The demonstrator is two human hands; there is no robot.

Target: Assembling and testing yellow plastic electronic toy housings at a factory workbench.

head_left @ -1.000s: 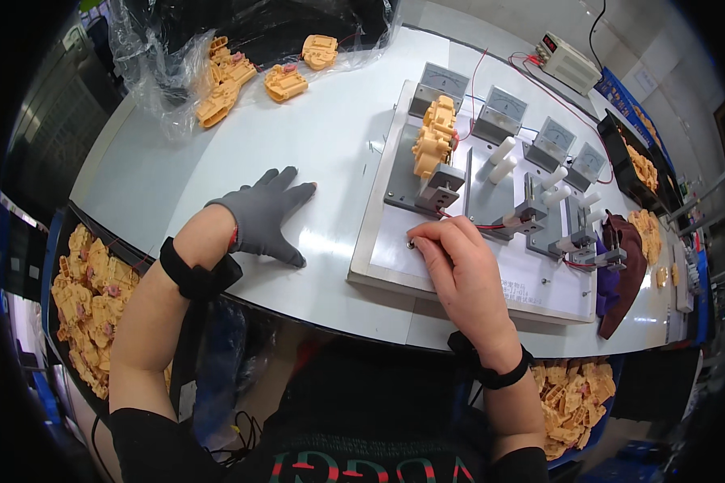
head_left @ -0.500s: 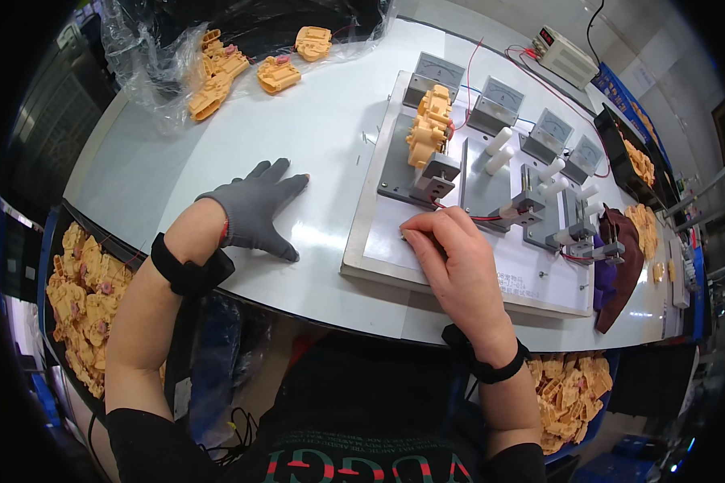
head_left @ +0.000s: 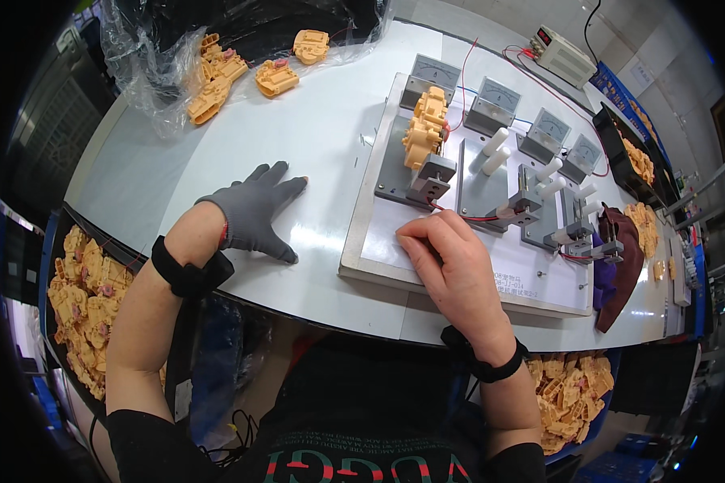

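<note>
My left hand [head_left: 258, 209], in a grey glove with bare fingertips, lies on the white table with its fingers spread and holds nothing. My right hand [head_left: 451, 262] is bare. Its thumb and forefinger are pinched together over the front left part of a white test board [head_left: 379, 245]; whatever lies between the fingertips is hidden. Beyond that hand, a yellow plastic gearbox housing [head_left: 427, 129] sits upright on a grey metal fixture [head_left: 395, 177]. Several analog meters, such as the leftmost meter [head_left: 435, 74], line the board's back. Small metal toggle switches [head_left: 542, 274] stand at its front right.
Yellow housings [head_left: 276, 78] lie by a clear plastic bag [head_left: 149, 76] at the back left. Bins of housings stand below the table, a left pile [head_left: 89, 314] and a right pile [head_left: 568, 398]. A power supply [head_left: 566, 56] and a dark red cloth [head_left: 620, 270] are on the right.
The small metal tip that showed at my right fingertips is now hidden, and the thumb and forefinger have moved slightly left. My left hand stays almost where it was.
</note>
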